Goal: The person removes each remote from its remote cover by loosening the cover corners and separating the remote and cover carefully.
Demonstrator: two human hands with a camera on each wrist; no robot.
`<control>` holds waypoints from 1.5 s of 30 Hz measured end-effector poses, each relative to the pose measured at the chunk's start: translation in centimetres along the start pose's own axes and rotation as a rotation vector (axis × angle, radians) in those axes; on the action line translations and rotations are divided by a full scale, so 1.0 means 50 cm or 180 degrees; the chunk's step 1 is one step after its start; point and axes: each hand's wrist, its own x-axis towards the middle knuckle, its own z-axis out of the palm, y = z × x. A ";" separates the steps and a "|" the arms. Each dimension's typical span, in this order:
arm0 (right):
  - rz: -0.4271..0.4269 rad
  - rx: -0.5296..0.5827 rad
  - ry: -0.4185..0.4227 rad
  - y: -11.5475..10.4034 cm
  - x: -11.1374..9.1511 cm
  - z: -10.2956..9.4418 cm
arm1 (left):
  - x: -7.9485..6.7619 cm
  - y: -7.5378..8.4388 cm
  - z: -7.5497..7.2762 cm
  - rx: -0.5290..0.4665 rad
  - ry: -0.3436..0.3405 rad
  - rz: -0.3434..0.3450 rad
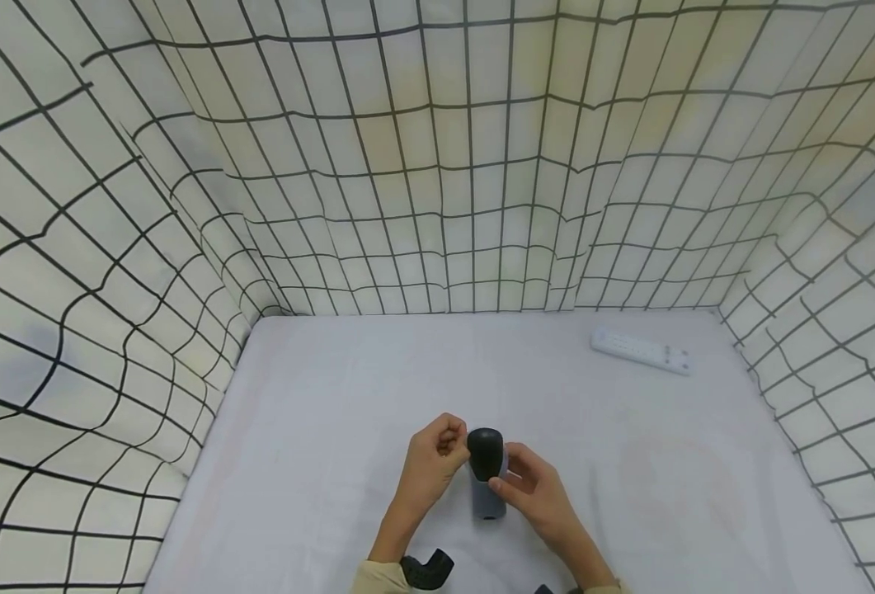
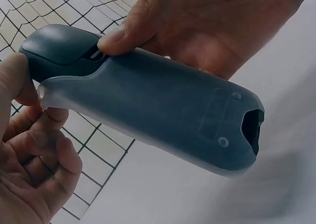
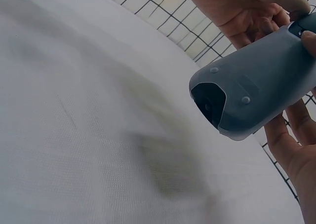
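Both hands hold a dark, rounded handheld device (image 2: 59, 46) partly inside a translucent silicone cover (image 2: 148, 100). Its bare glossy end sticks out of the cover; the cover's far end has a notched opening and two small round bumps. My left hand (image 1: 431, 458) pinches at the cover's lip beside the bare end, its other fingers curled. From the other side my right hand (image 1: 537, 487) grips the covered body, thumb pressed near the cover's edge and fingers behind it. The right wrist view shows the cover (image 3: 256, 81) tilted above the white cloth.
A white remote control (image 1: 639, 351) lies at the back right of the white-covered table (image 1: 333, 371). White curtains with a dark grid pattern (image 1: 437, 190) stand behind and at both sides. A black band (image 1: 428, 569) is at the left wrist.
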 end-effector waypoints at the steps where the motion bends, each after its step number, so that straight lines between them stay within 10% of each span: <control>1: 0.0000 0.0000 0.0001 0.000 0.000 0.000 | 0.000 0.001 0.000 0.0005 -0.0005 -0.0006; 18: -0.0340 -0.0063 -0.0013 -0.001 0.022 -0.012 | 0.000 0.003 -0.010 -0.0581 -0.0383 -0.0089; 45: 0.0126 -0.0239 0.0696 -0.004 0.068 -0.028 | 0.030 -0.002 0.019 0.0032 0.0027 -0.0040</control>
